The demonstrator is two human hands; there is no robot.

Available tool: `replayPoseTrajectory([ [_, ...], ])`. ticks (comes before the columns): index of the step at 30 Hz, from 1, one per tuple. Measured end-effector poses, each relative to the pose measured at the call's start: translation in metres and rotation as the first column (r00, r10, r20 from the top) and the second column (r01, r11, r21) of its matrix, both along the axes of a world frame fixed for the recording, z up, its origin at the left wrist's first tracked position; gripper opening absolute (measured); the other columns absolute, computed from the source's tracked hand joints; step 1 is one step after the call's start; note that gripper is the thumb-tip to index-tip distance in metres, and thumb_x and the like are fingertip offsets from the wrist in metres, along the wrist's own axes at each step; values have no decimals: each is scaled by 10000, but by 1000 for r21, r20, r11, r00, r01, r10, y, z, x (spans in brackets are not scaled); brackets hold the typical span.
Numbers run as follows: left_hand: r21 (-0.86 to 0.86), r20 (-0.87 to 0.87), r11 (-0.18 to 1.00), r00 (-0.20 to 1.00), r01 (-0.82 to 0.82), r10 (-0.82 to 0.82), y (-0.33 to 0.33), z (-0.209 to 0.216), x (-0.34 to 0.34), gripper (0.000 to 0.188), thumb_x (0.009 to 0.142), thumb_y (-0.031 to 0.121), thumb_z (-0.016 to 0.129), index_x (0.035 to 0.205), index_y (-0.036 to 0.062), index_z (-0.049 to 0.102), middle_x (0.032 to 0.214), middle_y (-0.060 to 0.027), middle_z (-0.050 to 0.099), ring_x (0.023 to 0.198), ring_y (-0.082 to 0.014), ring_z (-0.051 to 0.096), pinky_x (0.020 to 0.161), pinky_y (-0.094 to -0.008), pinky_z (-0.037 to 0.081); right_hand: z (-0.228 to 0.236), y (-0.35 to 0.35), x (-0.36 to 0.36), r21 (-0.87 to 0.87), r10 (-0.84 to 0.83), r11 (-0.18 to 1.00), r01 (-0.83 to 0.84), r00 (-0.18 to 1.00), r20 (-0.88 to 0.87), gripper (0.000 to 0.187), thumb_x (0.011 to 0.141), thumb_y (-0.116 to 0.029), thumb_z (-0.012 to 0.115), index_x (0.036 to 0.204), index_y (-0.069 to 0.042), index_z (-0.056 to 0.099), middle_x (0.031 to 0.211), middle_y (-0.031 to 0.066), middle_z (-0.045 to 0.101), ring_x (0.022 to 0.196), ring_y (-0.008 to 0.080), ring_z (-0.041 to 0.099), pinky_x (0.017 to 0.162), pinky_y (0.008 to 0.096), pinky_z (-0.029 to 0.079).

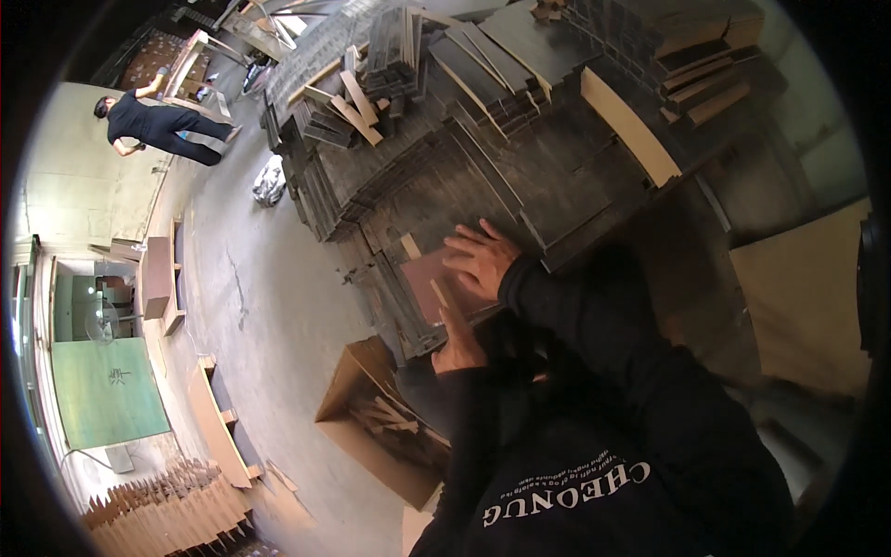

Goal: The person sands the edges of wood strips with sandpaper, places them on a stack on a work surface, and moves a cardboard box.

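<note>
My right hand (pixel 483 261) lies with fingers spread on a flat reddish-brown board (pixel 419 278). Close by, my left hand (pixel 458 345) is closed, its index finger stretched forward against a short pale wood strip (pixel 439 294) over the board's near part. The thumb side of its grip is mostly hidden. Another small pale wood piece (pixel 410 246) sits at the board's far edge. The board rests on a dark, worn work surface (pixel 422 206).
Dark stacked boards (pixel 394 56) and a long pale plank (pixel 631 130) lie farther back. An open cardboard box (pixel 357 381) of wood scraps stands at lower left. A person in dark clothes (pixel 167 128) works far left. A tan panel (pixel 807 297) is at right.
</note>
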State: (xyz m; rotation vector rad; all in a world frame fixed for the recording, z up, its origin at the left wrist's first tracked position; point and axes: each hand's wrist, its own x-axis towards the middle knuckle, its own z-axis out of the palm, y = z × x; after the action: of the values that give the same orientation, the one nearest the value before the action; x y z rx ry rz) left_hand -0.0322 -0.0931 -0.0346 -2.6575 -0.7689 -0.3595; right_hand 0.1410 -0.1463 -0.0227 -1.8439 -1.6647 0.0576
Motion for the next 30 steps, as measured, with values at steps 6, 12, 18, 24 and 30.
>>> replayPoseTrajectory([
  [6,-536,-203,710,886,-457,417,12,77,49,618,830,254,472,1355,53,212,770,-176,613,715,-354,594,636,-420,462,1,-3,1,6,-19,1000,19,998,53,294,786,-238,550,1067,-157,579,1260,69,434,1226,269,332,999,508,238],
  [12,-347,210,937,971,-37,116,-48,0,-26,521,880,161,383,1340,-4,201,1228,-190,472,1098,-276,493,871,-382,409,10,-3,-1,-112,19,994,-17,1000,19,309,833,-265,505,1123,-172,553,1301,59,403,1257,253,299,1031,487,203],
  [18,-530,-66,731,880,-430,470,32,70,11,511,848,248,425,1334,241,267,748,-204,609,687,-390,589,582,-464,454,16,1,-5,-99,56,994,-53,998,34,374,817,-346,542,1140,-158,543,1315,67,389,1262,272,285,1031,501,195],
  [24,-619,-25,326,432,-714,901,38,92,-139,500,829,402,464,1277,208,357,988,-226,576,897,-406,541,771,-470,413,39,-7,-4,-325,167,938,-119,978,125,856,641,-642,593,1305,-158,352,1393,68,244,1312,276,136,1064,524,74],
  [30,-488,198,642,641,-591,741,28,46,-189,483,783,321,573,1187,95,433,997,-188,548,882,-389,520,776,-462,409,38,-10,-3,-303,224,931,-204,974,34,794,686,-584,575,1312,-164,325,1373,66,278,1301,280,171,1053,549,47],
])
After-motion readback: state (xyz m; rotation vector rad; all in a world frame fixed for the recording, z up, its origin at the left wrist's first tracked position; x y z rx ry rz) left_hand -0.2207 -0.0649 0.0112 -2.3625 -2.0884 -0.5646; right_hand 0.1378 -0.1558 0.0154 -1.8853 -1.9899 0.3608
